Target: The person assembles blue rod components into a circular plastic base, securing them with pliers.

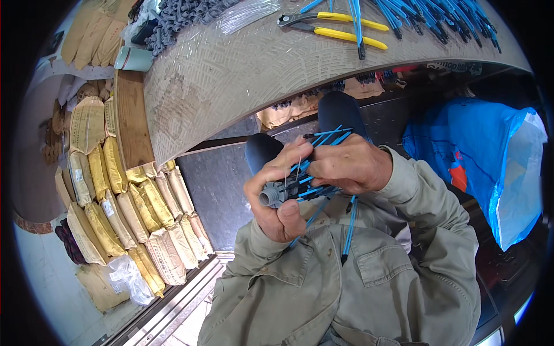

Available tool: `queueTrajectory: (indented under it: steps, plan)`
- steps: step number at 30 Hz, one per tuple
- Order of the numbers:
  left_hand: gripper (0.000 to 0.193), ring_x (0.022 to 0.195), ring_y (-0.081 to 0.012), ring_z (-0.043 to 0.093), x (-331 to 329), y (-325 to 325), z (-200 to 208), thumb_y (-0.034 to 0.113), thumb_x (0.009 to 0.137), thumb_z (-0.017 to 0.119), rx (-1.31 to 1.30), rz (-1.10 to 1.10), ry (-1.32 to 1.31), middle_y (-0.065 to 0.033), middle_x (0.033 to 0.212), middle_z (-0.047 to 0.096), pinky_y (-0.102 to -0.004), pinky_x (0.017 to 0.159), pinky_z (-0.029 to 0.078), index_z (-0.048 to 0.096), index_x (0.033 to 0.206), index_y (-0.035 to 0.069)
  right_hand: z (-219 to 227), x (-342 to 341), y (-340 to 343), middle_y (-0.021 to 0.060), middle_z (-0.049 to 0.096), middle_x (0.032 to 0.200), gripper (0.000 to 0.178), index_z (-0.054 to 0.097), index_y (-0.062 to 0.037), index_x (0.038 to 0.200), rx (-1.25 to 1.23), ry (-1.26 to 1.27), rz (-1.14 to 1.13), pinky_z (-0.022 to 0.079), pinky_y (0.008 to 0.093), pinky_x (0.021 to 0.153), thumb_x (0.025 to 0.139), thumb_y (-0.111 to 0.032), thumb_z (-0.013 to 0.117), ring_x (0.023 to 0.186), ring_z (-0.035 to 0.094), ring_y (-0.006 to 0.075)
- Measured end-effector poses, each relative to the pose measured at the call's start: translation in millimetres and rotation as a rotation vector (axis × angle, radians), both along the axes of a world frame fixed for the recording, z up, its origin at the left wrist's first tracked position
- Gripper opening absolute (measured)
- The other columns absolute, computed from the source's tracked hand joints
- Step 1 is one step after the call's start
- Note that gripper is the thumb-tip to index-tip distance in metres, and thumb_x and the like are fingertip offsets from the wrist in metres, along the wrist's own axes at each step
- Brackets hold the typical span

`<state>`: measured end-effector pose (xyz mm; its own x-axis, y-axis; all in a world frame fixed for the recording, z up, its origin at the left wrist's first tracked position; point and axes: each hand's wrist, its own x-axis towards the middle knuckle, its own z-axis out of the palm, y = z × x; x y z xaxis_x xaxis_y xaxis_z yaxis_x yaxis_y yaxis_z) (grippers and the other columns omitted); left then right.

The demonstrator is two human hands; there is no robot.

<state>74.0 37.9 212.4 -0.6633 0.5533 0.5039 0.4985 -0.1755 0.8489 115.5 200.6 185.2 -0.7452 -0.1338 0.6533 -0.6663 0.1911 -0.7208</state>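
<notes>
My left hand (274, 202) is closed around a grey plastic fitting (269, 196) with a threaded, hollow end. Thin blue tubes (307, 192) with black tips stick out from around the fitting, between my two hands. My right hand (353, 165) is closed on the blue tubes with bent fingers; its fingertips are partly hidden. A thin wire-like strand stands up between the hands. Two loose blue tubes (350, 233) lie against my shirt below the right hand.
On the bench (213, 104) ahead lie yellow-handled pliers (340, 30), more blue tubes (444, 20), grey fittings (184, 23) and clear strips (248, 12). A cup (134, 59) stands at its left. Stacked packages (133, 213) fill the left; a blue bag (461, 150) stands right.
</notes>
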Motion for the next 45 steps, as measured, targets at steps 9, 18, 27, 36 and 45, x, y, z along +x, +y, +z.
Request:
queueTrajectory:
  steps: [9,18,27,36,45]
  plan:
    - [0.048,0.108,-0.0393,0.053,5.0,-2.8,5.1,0.043,0.088,0.051,-0.096,-0.04,0.038,-0.0291,0.108,0.056,-0.0524,0.103,0.025,0.031,0.106,0.002,17.3,6.3,18.3,0.0087,0.051,0.07,0.026,0.054,-0.0015,0.087,0.246,-0.066,0.13,0.04,0.0335,0.042,0.065,0.001,0.067,0.052,0.055,0.0246]
    - [0.028,0.106,-0.0351,0.058,19.3,6.4,7.0,0.009,0.081,0.058,-0.096,0.118,0.101,-0.0209,0.104,0.062,-0.0482,0.104,0.026,0.037,0.098,0.004,23.2,25.6,15.9,0.0076,0.051,0.073,0.016,0.056,-0.0038,0.084,0.349,-0.166,0.028,0.043,0.0332,0.049,0.071,-0.005,0.065,0.058,0.056,0.0229]
    - [0.027,0.109,-0.0344,0.056,25.7,0.8,7.9,0.007,0.083,0.055,-0.102,0.07,0.077,-0.0193,0.103,0.062,-0.0502,0.105,0.021,0.033,0.097,0.007,10.1,32.7,3.6,0.0063,0.054,0.066,0.018,0.058,-0.0014,0.072,-0.21,-0.488,0.052,0.04,0.0297,0.056,0.08,-0.015,0.067,0.061,0.052,0.0178]
    - [0.029,0.096,-0.031,0.061,29.3,-8.0,9.6,-0.008,0.081,0.053,0.06,0.202,-0.041,-0.0184,0.093,0.062,-0.0495,0.094,0.04,0.034,0.099,0.004,16.6,30.4,-22.1,0.007,0.055,0.064,0.014,0.06,-0.0008,0.075,-0.097,-0.522,-0.059,0.042,0.0281,0.054,0.08,-0.012,0.066,0.058,0.054,0.0159]
    - [0.022,0.093,-0.0291,0.061,-23.5,-103.6,25.7,-0.008,0.083,0.052,0.162,0.573,0.057,-0.0184,0.092,0.061,-0.0408,0.087,0.047,0.038,0.098,0.0,28.3,-46.8,-10.7,0.0122,0.065,0.086,0.008,0.059,-0.001,0.086,0.057,-0.244,-0.518,0.048,0.0269,0.065,0.082,-0.008,0.061,0.074,0.063,0.0178]
